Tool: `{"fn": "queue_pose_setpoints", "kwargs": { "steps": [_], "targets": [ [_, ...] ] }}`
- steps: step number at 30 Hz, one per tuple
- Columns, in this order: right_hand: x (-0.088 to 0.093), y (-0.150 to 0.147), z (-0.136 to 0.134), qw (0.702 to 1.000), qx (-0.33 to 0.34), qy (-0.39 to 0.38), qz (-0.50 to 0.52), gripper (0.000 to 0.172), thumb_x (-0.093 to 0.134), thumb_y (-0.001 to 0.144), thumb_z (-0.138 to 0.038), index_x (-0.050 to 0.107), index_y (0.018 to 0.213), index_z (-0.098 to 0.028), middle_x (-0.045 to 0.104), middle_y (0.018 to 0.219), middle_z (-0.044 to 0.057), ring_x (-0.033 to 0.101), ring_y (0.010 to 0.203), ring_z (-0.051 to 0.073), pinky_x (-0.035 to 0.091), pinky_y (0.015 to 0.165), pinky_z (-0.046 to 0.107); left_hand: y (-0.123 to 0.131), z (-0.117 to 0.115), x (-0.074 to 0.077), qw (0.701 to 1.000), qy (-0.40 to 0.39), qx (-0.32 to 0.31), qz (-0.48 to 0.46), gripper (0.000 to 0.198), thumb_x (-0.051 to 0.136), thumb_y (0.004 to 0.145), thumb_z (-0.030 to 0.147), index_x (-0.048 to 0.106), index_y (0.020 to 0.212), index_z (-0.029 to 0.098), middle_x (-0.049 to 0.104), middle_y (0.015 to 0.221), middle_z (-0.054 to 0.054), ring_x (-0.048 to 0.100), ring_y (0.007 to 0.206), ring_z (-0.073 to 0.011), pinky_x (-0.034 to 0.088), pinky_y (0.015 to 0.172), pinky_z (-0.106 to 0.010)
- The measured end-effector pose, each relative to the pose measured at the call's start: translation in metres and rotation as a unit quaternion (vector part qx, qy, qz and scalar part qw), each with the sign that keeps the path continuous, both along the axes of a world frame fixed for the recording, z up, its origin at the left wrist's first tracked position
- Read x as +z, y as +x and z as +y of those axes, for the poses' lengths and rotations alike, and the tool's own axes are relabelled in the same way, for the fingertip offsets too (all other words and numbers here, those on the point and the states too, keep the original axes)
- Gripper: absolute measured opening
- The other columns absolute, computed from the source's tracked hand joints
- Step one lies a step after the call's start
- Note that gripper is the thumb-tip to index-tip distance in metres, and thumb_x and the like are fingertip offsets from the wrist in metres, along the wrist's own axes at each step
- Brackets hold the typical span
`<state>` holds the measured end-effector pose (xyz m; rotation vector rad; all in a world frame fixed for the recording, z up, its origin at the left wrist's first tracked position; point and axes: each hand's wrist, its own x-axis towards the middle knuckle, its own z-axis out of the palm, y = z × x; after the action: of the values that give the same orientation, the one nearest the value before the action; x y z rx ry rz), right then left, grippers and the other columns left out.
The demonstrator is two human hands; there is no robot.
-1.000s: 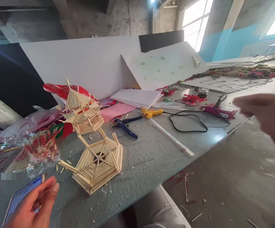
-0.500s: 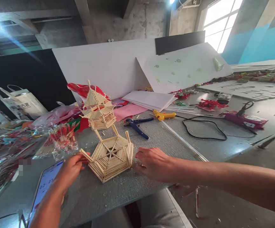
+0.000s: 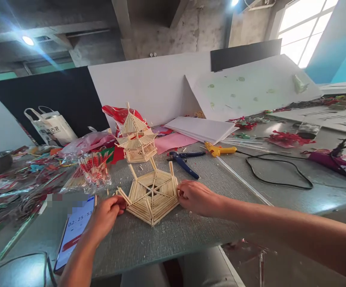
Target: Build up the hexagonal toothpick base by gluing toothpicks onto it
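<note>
A flat hexagonal piece built of wooden sticks [image 3: 151, 194] lies on the grey table [image 3: 173, 235] in front of me. My left hand [image 3: 107, 213] pinches a stick jutting from its left corner. My right hand [image 3: 197, 197] grips its right edge, fingers curled onto the sticks. Just behind stands a small pagoda-shaped tower of sticks [image 3: 137, 137]. A phone [image 3: 75, 229] with a lit screen lies flat under my left wrist.
A clear bag of red-tipped sticks [image 3: 91, 171] sits to the left. Blue pliers [image 3: 183, 161], a yellow glue gun [image 3: 220, 150] with a black cable [image 3: 277, 171], glue rods [image 3: 241, 180], white sheets [image 3: 201, 129] and red scraps lie behind. White boards lean at the back.
Both hands came in from the frame edges and closed on the hexagonal stick piece. The camera has swung left, so the table contents have shifted right.
</note>
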<state>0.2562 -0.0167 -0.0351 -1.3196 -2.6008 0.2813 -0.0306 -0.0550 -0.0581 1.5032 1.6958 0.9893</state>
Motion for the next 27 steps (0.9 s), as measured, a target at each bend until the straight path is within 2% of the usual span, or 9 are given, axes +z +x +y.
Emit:
{"fn": "queue_pose_setpoints", "kwargs": {
  "steps": [8,12,15,18,21,24,27],
  "targets": [
    [0.002,0.008,0.025,0.998,-0.024,-0.023,0.062,0.008,0.044,0.07,-0.014,0.052,0.07,-0.015,0.057,0.074,0.003,0.049,0.068,0.012,0.031,0.06,0.02,0.03,-0.025,0.001,0.997,-0.006,0.028,-0.074,0.034,0.049,0.059,0.036,0.064,0.081,0.014,0.07,0.082,-0.008,0.065,0.079,-0.0219,0.052,0.073,-0.034],
    [0.001,0.011,0.038,0.995,-0.05,-0.037,0.081,0.007,0.045,0.067,-0.012,0.052,0.068,-0.014,0.056,0.07,0.003,0.047,0.063,0.012,0.028,0.055,0.021,0.045,-0.038,-0.001,0.995,-0.008,0.011,-0.095,0.035,0.052,0.061,0.041,0.065,0.082,0.017,0.07,0.083,-0.007,0.065,0.081,-0.0222,0.053,0.075,-0.034],
    [-0.001,0.01,0.045,0.992,-0.049,-0.055,0.099,0.011,0.044,0.066,-0.01,0.054,0.067,-0.014,0.054,0.064,0.001,0.045,0.058,0.011,0.027,0.053,0.021,0.044,-0.042,0.001,0.996,-0.005,-0.01,-0.088,0.037,0.052,0.064,0.045,0.065,0.085,0.017,0.07,0.086,-0.008,0.065,0.082,-0.023,0.053,0.075,-0.035],
    [-0.002,0.008,0.049,0.991,-0.045,-0.068,0.108,0.015,0.043,0.065,-0.009,0.057,0.068,-0.014,0.055,0.06,0.0,0.046,0.055,0.01,0.027,0.052,0.02,0.029,-0.034,0.003,0.998,0.03,0.039,-0.049,0.043,0.049,0.068,0.046,0.061,0.094,0.014,0.067,0.099,-0.012,0.064,0.084,-0.0225,0.053,0.073,-0.034],
    [-0.002,0.003,0.054,0.989,-0.042,-0.079,0.119,0.021,0.043,0.065,-0.007,0.061,0.073,-0.013,0.057,0.059,0.0,0.048,0.054,0.01,0.028,0.051,0.02,0.01,-0.016,0.003,0.992,0.078,0.097,0.01,0.049,0.047,0.069,0.046,0.056,0.104,0.012,0.063,0.109,-0.014,0.062,0.093,-0.0229,0.05,0.079,-0.034],
    [-0.002,-0.004,0.059,0.986,-0.042,-0.089,0.131,0.022,0.044,0.065,-0.008,0.063,0.074,-0.012,0.059,0.061,0.001,0.049,0.056,0.01,0.03,0.051,0.02,0.0,0.003,0.0,0.989,0.094,0.101,0.048,0.051,0.047,0.069,0.041,0.054,0.109,0.011,0.062,0.113,-0.015,0.06,0.1,-0.0241,0.045,0.088,-0.037],
    [-0.002,-0.012,0.065,0.983,-0.043,-0.101,0.145,0.024,0.045,0.065,-0.007,0.065,0.079,-0.011,0.062,0.065,0.002,0.051,0.059,0.011,0.031,0.052,0.019,0.001,0.013,-0.001,0.992,0.086,0.083,0.051,0.046,0.049,0.068,0.037,0.058,0.105,0.012,0.065,0.109,-0.012,0.059,0.102,-0.0231,0.044,0.09,-0.035]
  ]
}}
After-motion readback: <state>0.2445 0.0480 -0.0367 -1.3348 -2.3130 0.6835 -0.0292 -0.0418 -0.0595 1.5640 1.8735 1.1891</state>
